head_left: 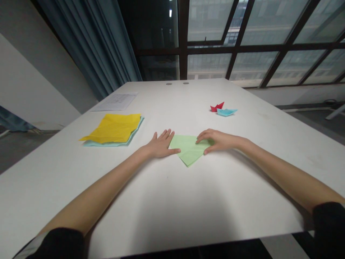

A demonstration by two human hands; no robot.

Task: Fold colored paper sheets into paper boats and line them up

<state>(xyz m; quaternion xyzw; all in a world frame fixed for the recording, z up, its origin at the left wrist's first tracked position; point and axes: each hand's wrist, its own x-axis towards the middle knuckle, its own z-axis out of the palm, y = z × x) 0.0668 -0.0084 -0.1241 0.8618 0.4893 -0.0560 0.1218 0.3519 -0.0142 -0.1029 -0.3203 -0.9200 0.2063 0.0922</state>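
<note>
A light green sheet of origami paper [187, 149], folded into a triangle-like shape, lies on the white table with one point towards me. My left hand [161, 144] rests flat with fingers spread, its thumb and fingertips on the paper's left edge. Curved over the right corner, my right hand [214, 140] grips the green paper, with its fingertips on top and its thumb at the lower edge. Part of that corner is hidden under the right hand.
Yellow paper [118, 127] lies over pale blue sheets [107, 144] on the left. Behind them is a printed page [115, 102]. A red paper boat [217, 107] and a blue paper boat [226, 112] sit together at the back right of the table [172, 201].
</note>
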